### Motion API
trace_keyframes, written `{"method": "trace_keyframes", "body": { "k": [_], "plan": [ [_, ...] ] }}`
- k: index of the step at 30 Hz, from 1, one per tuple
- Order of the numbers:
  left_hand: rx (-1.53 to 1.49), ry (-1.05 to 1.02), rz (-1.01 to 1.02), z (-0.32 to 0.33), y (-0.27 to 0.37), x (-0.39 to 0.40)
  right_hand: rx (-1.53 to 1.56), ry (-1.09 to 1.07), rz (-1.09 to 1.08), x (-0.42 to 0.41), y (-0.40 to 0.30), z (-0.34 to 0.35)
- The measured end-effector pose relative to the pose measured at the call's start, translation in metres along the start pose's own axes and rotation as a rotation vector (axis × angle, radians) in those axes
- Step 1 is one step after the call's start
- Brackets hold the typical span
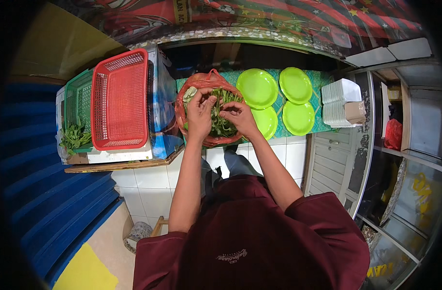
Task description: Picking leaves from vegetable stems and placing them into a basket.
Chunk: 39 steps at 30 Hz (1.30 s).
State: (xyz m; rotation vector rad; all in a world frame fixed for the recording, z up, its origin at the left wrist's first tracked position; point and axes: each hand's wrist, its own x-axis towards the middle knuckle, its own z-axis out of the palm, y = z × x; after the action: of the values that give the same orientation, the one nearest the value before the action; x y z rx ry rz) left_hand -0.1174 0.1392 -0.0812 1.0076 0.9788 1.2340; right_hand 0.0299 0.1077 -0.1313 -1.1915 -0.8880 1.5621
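An open red plastic bag [181, 119] filled with leafy green vegetables [224, 125] lies before me on a table with a green patterned cover. Over the left part of the bag is my left hand [201, 112], its thumb and fingers brought together near some greens. My right hand [241, 117] is over the right part, fingers bent close to the stems. Whether either hand grips a stem is too small to tell. A pale leafy piece [189, 94] shows at the bag's upper left. Several lime-green plates [257, 88] lie just right of the bag.
On the left, a red plastic basket [121, 101] overlaps a green basket [79, 98], with leafy greens [75, 138] at its near end. White foam containers [338, 103] are stacked at the table's right end. A cylindrical container [137, 235] stands on the floor, lower left.
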Motion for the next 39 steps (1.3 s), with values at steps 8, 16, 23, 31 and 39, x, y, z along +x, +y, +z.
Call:
{"method": "trace_keyframes", "body": {
  "k": [8, 16, 23, 31, 39],
  "plan": [
    [0.008, 0.037, -0.14, 0.003, -0.02, -0.01, 0.012, -0.031, 0.027, 0.0, 0.027, -0.02],
    [-0.024, 0.079, -0.457, -0.002, -0.101, -0.011, 0.14, 0.337, 0.26, 0.001, 0.092, -0.05],
    [-0.045, 0.116, -0.639, -0.02, -0.15, -0.017, -0.009, 0.396, 0.332, 0.024, 0.126, -0.047],
    [-0.061, 0.193, -0.701, -0.026, -0.171, -0.02, -0.447, 0.561, 0.26, 0.057, 0.159, -0.069],
    [0.018, 0.148, -0.689, -0.027, -0.179, -0.022, -0.528, 0.566, 0.31, 0.054, 0.156, -0.055]
  ]
}}
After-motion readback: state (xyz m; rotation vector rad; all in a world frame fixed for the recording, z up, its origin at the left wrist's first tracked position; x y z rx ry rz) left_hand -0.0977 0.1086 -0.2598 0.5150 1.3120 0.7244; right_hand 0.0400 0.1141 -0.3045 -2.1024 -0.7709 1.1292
